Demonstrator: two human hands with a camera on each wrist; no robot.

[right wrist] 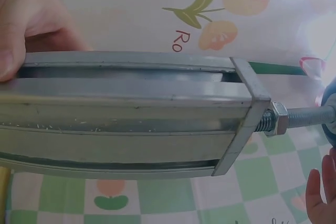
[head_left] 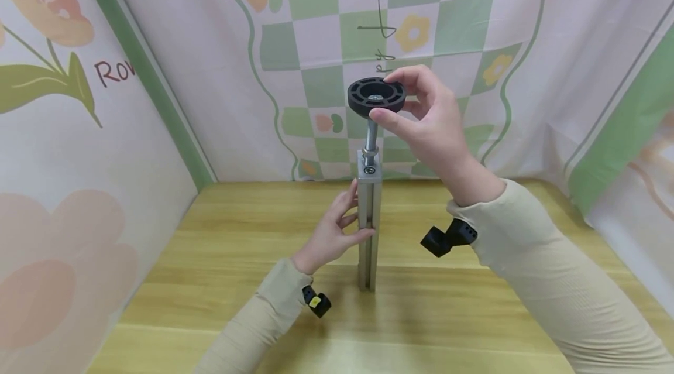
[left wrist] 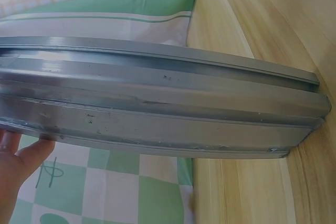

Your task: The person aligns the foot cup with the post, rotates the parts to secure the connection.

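Note:
An aluminium profile with slotted sides stands upright, its lower end on the wooden table. My left hand grips it partway up, thumb on the near side; fingertips of that hand also show in the left wrist view, against the profile. A metal end plate caps the top, where a threaded rod rises through a hex nut. On the rod's upper end sits a round black levelling foot, cup side up. My right hand pinches its rim between thumb and fingers.
The wood-grain table runs back to a patterned cloth hung behind it. Floral cloth hangs at the left, another with a green band at the right. Each sleeve carries a small black wrist camera.

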